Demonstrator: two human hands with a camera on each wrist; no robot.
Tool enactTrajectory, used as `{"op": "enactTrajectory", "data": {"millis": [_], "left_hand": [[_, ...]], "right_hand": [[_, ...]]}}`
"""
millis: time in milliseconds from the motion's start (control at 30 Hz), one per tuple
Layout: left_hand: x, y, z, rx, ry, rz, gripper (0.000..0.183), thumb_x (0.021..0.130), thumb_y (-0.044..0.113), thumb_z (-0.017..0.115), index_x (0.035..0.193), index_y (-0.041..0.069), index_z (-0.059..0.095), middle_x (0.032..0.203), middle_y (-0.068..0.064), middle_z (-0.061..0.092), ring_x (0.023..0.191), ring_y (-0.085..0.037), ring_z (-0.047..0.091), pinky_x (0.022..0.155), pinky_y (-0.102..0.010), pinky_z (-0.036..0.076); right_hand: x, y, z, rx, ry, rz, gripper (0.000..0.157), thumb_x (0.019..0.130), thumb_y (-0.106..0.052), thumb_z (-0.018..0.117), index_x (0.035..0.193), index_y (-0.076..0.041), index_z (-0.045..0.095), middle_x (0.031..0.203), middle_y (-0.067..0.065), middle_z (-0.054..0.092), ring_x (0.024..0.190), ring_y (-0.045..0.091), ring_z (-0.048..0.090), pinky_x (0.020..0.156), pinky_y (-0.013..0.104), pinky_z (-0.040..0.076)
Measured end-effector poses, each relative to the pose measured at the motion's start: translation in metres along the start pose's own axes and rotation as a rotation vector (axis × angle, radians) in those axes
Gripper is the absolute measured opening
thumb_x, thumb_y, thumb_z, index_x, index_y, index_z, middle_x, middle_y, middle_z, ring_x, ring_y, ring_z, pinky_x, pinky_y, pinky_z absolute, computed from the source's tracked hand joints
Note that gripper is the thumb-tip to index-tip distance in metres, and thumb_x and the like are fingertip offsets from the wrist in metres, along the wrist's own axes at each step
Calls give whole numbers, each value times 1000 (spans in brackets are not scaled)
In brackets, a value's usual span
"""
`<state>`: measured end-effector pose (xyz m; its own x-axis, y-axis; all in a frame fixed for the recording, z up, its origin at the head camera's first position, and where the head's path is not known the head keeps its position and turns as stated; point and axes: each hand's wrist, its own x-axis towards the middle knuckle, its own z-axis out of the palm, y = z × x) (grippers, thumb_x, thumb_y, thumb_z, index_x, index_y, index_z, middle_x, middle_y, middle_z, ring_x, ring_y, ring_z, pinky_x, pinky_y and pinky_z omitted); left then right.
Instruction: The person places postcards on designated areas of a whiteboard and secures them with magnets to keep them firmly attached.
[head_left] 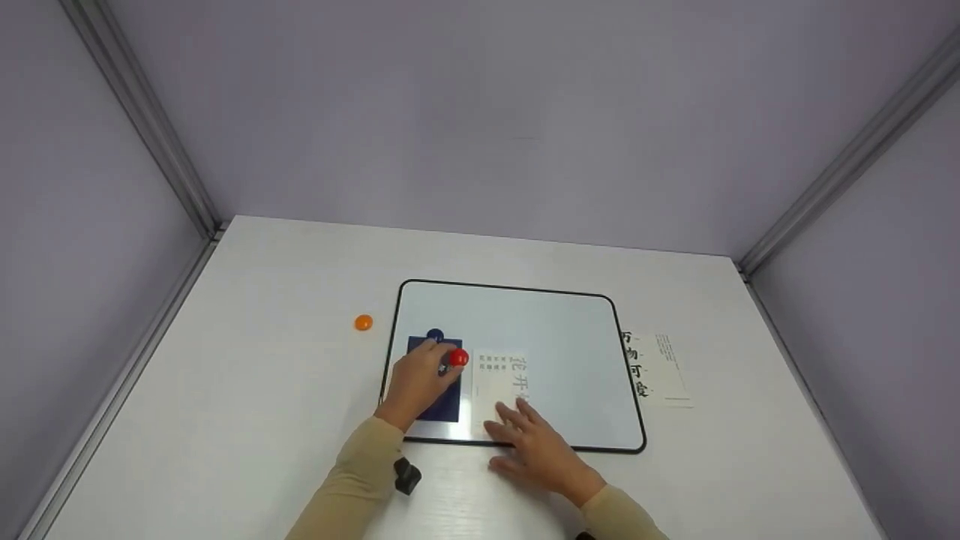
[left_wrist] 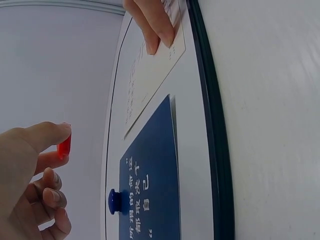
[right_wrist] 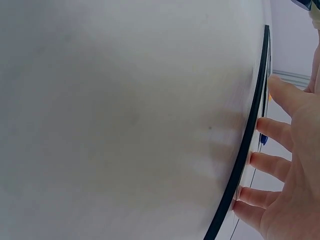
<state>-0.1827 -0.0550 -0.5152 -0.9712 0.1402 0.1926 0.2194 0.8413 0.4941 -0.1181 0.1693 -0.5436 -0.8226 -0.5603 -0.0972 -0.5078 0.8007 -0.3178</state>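
My left hand (head_left: 417, 380) pinches a red round magnet (head_left: 458, 358) between thumb and index finger, raised above the whiteboard (head_left: 555, 330). Below that hand lies a dark blue card (head_left: 448, 405) with white writing, a blue magnet (head_left: 435, 335) at its top edge. In the left wrist view the blue magnet (left_wrist: 115, 201) stands on the card's surface. My right hand (head_left: 541, 452) rests with spread fingertips on a cream card (head_left: 491, 382) with grey characters, beside the blue one. Its straight fingers (right_wrist: 272, 165) reach over the board's black rim in the right wrist view.
An orange magnet (head_left: 364, 322) lies on the white table (head_left: 285, 360), left of the whiteboard. Another cream card with black characters (head_left: 660, 371) lies at the board's right edge. Walls (head_left: 480, 127) enclose the table's back and sides.
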Motion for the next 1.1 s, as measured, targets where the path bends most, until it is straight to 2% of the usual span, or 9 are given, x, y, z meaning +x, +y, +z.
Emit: {"op": "enactTrajectory", "data": {"millis": [100, 233, 367, 533, 800, 967, 1100], "left_hand": [[2, 1, 2, 19, 18, 27, 38, 86, 33, 71, 117, 10, 67, 110, -11, 69, 99, -25, 69, 87, -38, 59], [5, 4, 5, 47, 18, 40, 38, 87, 34, 69, 116, 9, 68, 101, -8, 68, 87, -19, 68, 80, -35, 60], [8, 7, 6, 40, -17, 26, 38, 88, 34, 68, 117, 10, 67, 103, -7, 69, 88, -18, 68, 83, -34, 60], [11, 12, 8, 62, -32, 39, 36, 88, 34, 68, 116, 11, 68, 104, -7, 69, 91, -19, 68, 83, -33, 60], [16, 20, 15, 88, -17, 79, 35, 88, 35, 68, 114, 12, 68, 96, -5, 68, 76, -16, 64, 71, -32, 60], [20, 24, 18, 83, -27, 80, 34, 88, 35, 69, 114, 13, 68, 96, -5, 68, 75, -16, 64, 70, -31, 60], [23, 24, 20, 59, -16, 75, 33, 87, 34, 69, 113, 13, 69, 96, -6, 69, 73, -15, 63, 67, -31, 59]], "right_hand": [[1, 0, 0, -8, -9, 12, 53, 90, -47, 60, 138, -25, 53, 153, 8, 43, 144, 41, 34, 116, 54, 35], [2, 0, 2, -5, -17, 24, 53, 90, -47, 61, 138, -27, 53, 153, 7, 43, 144, 40, 34, 115, 55, 36], [2, -1, 2, -5, -14, 26, 53, 89, -47, 62, 138, -27, 53, 153, 7, 43, 144, 40, 35, 114, 55, 36], [1, 0, 3, -7, -4, 19, 53, 89, -48, 61, 137, -27, 53, 153, 7, 44, 143, 40, 35, 115, 55, 36], [0, 0, 3, -16, 2, 3, 53, 89, -48, 61, 137, -26, 53, 152, 8, 45, 143, 41, 36, 114, 55, 37], [1, 0, 2, -3, -14, 19, 53, 89, -47, 61, 138, -28, 52, 153, 7, 43, 144, 41, 34, 114, 55, 36], [1, 0, 3, -18, 9, -4, 52, 89, -45, 63, 137, -25, 54, 152, 9, 45, 142, 42, 36, 114, 55, 37]]}}
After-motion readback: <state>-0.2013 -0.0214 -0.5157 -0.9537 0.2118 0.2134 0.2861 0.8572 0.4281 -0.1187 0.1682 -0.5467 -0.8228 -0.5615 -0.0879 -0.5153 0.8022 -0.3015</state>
